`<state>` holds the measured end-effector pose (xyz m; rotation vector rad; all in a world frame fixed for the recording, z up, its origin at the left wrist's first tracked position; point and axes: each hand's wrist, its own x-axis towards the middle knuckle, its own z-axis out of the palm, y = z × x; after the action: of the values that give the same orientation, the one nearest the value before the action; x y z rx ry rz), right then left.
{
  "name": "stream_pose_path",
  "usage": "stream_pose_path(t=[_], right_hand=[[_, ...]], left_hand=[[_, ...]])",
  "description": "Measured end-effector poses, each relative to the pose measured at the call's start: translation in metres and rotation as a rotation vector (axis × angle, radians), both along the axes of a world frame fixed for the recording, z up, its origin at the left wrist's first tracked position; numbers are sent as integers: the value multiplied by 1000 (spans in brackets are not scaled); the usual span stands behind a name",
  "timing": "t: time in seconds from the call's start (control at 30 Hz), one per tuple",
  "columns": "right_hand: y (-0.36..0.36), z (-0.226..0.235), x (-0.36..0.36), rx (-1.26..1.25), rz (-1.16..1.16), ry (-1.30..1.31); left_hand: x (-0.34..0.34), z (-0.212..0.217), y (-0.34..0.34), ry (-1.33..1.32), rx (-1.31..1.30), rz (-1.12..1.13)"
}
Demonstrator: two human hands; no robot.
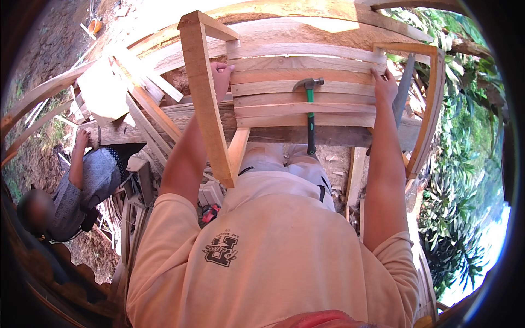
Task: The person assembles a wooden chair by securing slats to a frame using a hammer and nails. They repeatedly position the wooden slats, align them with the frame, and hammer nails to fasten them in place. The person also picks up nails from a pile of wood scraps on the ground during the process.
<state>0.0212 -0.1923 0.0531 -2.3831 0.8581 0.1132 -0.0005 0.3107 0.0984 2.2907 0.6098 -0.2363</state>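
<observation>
A wooden frame [199, 82] with several pale slats lying side by side between its two ends stands in front of me. My left hand [222, 76], partly behind the frame's left post, pinches the left end of a wooden slat [298, 63] near the far side of the row. At the same slat's right end, my right hand [385, 86] has its thumb and fingers closed on it. Across the nearer slats lies a hammer [310, 112] with a green and black handle, its head on the slats and its handle pointing toward me.
A grey blade [403, 87], apparently a saw, leans beside my right forearm. Wooden offcuts [147, 104] pile up at left. Another person [90, 175] works at the far left. A red and black object [209, 212] lies by my left side. Leafy plants [454, 191] fill the right.
</observation>
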Motion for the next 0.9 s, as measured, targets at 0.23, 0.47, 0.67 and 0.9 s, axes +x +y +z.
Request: stream_pose_path(t=[0.23, 0.47, 0.67, 0.9], right_hand=[[-7, -19, 0, -156, 67, -33], [-10, -13, 0, -84, 53, 6], [-18, -11, -1, -85, 36, 21], [-7, 5, 2, -84, 2, 36]], left_hand=[[7, 14, 1, 116, 44, -53], [9, 11, 1, 165, 23, -80], [6, 9, -7, 126, 61, -63], [3, -9, 0, 83, 261, -186]])
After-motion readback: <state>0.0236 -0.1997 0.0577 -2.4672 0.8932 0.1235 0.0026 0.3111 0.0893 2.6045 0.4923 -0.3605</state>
